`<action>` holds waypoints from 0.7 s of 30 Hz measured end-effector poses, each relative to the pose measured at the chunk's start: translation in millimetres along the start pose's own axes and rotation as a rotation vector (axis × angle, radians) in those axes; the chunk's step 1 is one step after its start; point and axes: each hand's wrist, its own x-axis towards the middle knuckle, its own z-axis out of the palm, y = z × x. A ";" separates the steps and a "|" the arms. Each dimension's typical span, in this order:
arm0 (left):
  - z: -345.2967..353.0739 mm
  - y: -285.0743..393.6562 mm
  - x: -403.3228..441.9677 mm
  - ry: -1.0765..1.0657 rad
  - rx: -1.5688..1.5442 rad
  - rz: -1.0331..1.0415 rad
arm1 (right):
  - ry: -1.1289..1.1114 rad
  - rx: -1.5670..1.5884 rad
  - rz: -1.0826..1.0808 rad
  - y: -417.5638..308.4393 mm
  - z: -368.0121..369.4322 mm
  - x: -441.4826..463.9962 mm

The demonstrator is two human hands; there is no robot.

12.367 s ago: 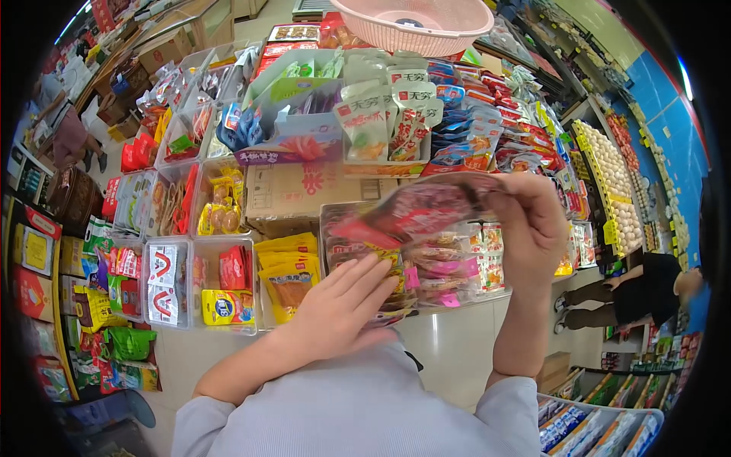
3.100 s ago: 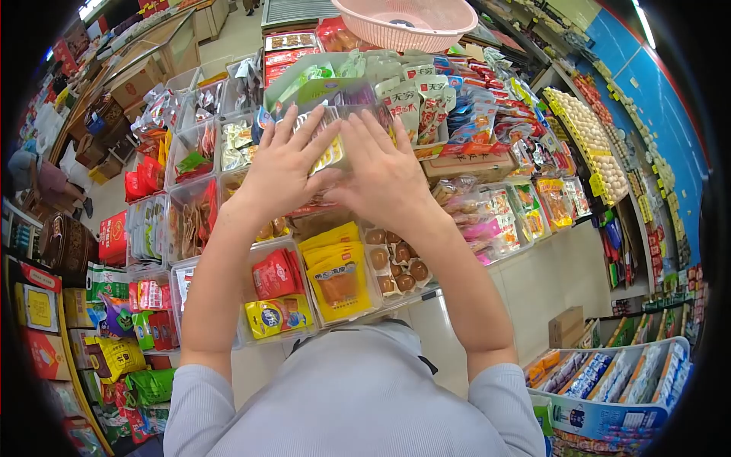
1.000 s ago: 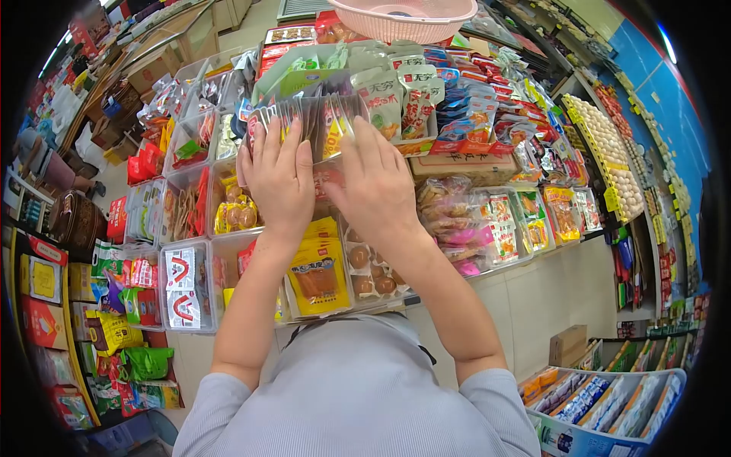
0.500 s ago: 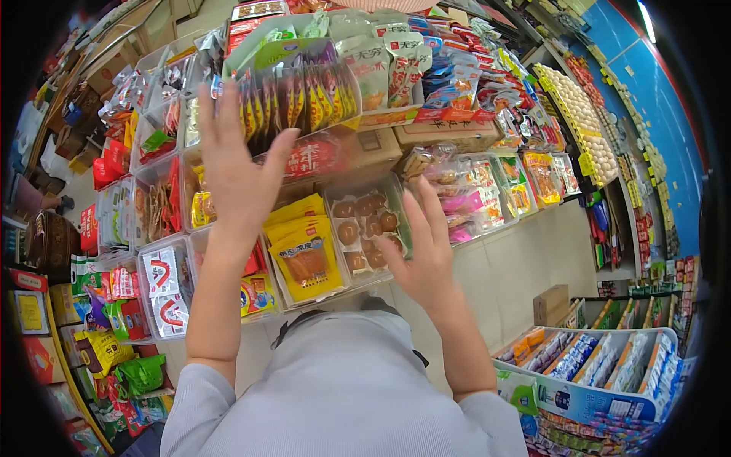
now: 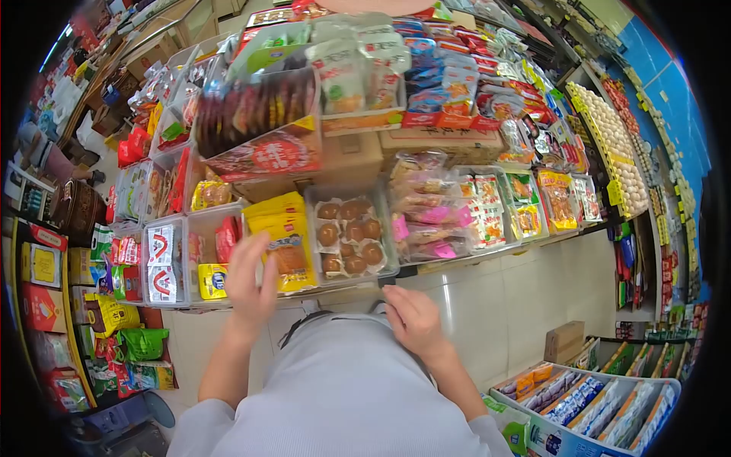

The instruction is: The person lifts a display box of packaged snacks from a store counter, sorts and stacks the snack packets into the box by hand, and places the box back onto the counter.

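My left hand (image 5: pixel 253 283) is open, fingers apart, above the front edge of the display beside the yellow packets (image 5: pixel 289 247). In front of my body is my right hand (image 5: pixel 411 316), its fingers bent and loosely together; whether it holds anything is unclear. Between and beyond the hands sits a clear bin of round brown items (image 5: pixel 352 238). Farther back, a red box (image 5: pixel 266 152) full of upright dark packets rests on a cardboard box (image 5: pixel 346 164). Bagged snacks with pink labels (image 5: pixel 430 209) lie to the right of the brown items.
White-green packets (image 5: pixel 343 72) and blue packets (image 5: pixel 457 80) fill the back. Egg trays (image 5: pixel 609 148) line the right side. A bin of wrapped goods (image 5: pixel 601 407) stands at lower right, near a small carton (image 5: pixel 564 342). A person's legs (image 5: pixel 65 166) show at far left.
Both hands have drawn back from the display toward my body. My left hand left the area by the red box, and my right hand moved down from beside the brown items. The view has shifted.
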 end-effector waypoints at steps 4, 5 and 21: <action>33.3 56.1 -44.7 -0.249 -0.143 -0.122 | 0.007 0.041 0.035 22.9 -20.3 -17.7; 41.8 67.1 -48.1 -0.307 -0.176 -0.136 | 0.004 0.051 0.049 30.0 -24.9 -20.6; 132.7 149.8 -33.5 -0.372 -0.112 0.045 | 0.119 -0.031 0.177 90.7 -82.3 -76.4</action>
